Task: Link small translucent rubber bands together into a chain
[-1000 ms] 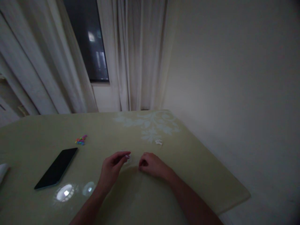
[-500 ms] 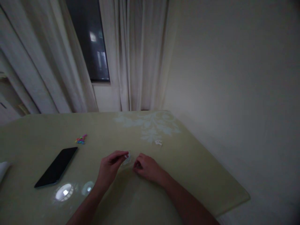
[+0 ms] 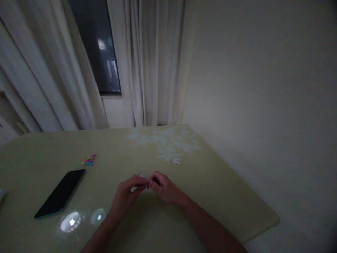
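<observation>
My left hand (image 3: 127, 193) is closed in a pinch around a small clear, whitish plastic-looking piece (image 3: 139, 174), part of which shows above and behind the fingers. Its exact kind is too small and dim to tell. My right hand (image 3: 167, 189) has its fingers curled and pinched together, with the tips meeting the left fingertips. Whatever lies between the right fingers is hidden. Just beyond the right hand, a few small white pieces (image 3: 177, 161) lie on the table.
A black-screened phone or tablet (image 3: 60, 193) rests on the pale green table (image 3: 113, 151) at the left. Behind it sits a small pile of brightly coloured pieces (image 3: 88, 161). Light glares off the tabletop near the left forearm. Curtains (image 3: 158, 70) and a wall (image 3: 258, 88) stand beyond.
My hands have come together: the fingertips were apart and now meet. The clear piece now shows behind the left fingers rather than at their tips. The view has shifted slightly.
</observation>
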Demonstrator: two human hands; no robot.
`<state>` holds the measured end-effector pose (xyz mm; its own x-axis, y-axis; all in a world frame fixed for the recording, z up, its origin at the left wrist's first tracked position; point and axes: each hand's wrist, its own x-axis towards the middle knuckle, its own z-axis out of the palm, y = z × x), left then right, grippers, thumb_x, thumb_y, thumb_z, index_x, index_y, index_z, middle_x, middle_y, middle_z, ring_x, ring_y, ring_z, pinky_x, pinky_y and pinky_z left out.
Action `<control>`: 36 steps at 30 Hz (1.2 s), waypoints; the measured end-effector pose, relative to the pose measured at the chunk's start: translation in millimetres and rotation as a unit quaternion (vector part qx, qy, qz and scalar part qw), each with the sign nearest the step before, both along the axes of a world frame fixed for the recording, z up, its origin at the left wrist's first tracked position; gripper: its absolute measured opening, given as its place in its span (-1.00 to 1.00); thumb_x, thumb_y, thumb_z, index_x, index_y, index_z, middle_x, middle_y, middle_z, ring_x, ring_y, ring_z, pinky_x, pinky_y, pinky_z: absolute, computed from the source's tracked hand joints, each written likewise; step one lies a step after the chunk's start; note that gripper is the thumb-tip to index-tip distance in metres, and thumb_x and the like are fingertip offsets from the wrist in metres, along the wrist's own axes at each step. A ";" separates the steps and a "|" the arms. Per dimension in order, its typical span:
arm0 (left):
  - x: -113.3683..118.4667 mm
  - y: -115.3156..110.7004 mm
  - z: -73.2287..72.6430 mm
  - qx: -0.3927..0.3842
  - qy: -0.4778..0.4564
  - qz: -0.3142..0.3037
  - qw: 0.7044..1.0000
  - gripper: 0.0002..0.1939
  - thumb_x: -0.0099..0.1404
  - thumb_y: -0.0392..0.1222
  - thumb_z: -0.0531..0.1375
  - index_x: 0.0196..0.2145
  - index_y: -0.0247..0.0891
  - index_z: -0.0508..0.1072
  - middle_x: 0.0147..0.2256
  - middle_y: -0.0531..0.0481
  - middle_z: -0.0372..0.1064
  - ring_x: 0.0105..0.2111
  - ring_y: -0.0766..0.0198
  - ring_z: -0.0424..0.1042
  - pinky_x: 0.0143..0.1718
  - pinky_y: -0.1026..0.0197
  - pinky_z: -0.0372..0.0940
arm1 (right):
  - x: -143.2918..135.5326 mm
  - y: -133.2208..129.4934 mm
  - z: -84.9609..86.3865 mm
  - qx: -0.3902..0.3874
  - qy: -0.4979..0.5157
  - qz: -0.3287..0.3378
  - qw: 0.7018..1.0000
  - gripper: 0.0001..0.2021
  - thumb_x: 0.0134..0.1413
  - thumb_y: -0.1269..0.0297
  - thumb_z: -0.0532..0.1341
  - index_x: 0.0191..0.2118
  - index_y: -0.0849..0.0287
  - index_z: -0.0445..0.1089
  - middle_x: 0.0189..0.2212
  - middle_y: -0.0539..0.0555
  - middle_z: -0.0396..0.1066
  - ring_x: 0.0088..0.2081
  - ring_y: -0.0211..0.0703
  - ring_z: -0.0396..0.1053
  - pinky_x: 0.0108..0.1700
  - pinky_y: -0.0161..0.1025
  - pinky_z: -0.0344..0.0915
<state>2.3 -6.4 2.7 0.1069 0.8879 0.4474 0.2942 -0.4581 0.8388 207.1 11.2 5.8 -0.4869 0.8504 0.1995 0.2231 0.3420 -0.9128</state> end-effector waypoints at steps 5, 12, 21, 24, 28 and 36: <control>1.4 -1.3 -1.5 0.006 0.016 0.008 1.000 -0.89 0.26 -0.12 0.34 -0.30 -0.07 0.71 -0.34 -0.01 0.68 -0.34 0.15 0.62 -0.20 0.19 0.49 | -3.7 0.1 -0.2 -0.056 0.071 -0.001 0.996 -0.74 0.19 0.07 0.28 -0.28 0.18 0.38 -0.44 -0.06 0.32 -0.41 -0.29 0.21 -0.37 -0.35 0.16; 5.0 -1.7 1.5 0.038 0.022 0.013 0.999 -0.87 0.30 -0.09 0.33 -0.30 -0.08 0.71 -0.35 -0.04 0.65 -0.34 0.16 0.61 -0.22 0.20 0.49 | -8.0 -1.7 -3.1 -0.042 0.099 -0.082 0.991 -0.73 0.14 0.08 0.36 -0.32 0.23 0.52 -0.48 -0.03 0.39 -0.45 -0.29 0.25 -0.39 -0.33 0.17; 9.2 -6.2 -7.0 -0.022 -0.006 0.061 0.998 -0.85 0.27 -0.12 0.33 -0.20 -0.14 0.65 -0.29 -0.02 0.68 -0.32 0.14 0.66 -0.24 0.21 0.53 | -15.3 -15.8 -6.1 0.168 0.024 -0.151 0.974 -0.76 0.23 0.07 0.36 -0.15 0.11 0.65 -0.38 0.04 0.41 -0.46 -0.26 0.27 -0.37 -0.29 0.26; 13.3 -6.6 -8.4 -0.065 -0.046 0.059 0.995 -0.82 0.23 -0.09 0.35 -0.22 -0.16 0.65 -0.30 -0.04 0.69 -0.31 0.11 0.67 -0.23 0.18 0.55 | -16.0 -17.7 -8.2 0.216 0.018 -0.165 0.962 -0.77 0.30 0.09 0.31 -0.17 0.09 0.66 -0.40 0.06 0.41 -0.43 -0.23 0.32 -0.33 -0.28 0.30; 18.0 -6.2 -6.5 -0.095 -0.106 0.049 0.989 -0.81 0.18 -0.06 0.38 -0.28 -0.20 0.65 -0.34 -0.05 0.68 -0.33 0.12 0.66 -0.24 0.19 0.55 | -15.0 -15.9 -7.6 0.214 0.021 -0.161 0.963 -0.79 0.28 0.10 0.33 -0.16 0.10 0.65 -0.40 0.04 0.41 -0.47 -0.25 0.29 -0.35 -0.28 0.30; 18.6 -5.1 -3.4 -0.124 -0.133 0.070 0.981 -0.76 0.12 -0.05 0.40 -0.30 -0.23 0.71 -0.35 -0.08 0.69 -0.38 0.11 0.66 -0.31 0.19 0.56 | -15.3 -12.1 -11.9 0.198 0.029 -0.177 0.964 -0.78 0.27 0.10 0.34 -0.18 0.14 0.63 -0.39 0.02 0.39 -0.50 -0.29 0.23 -0.41 -0.31 0.26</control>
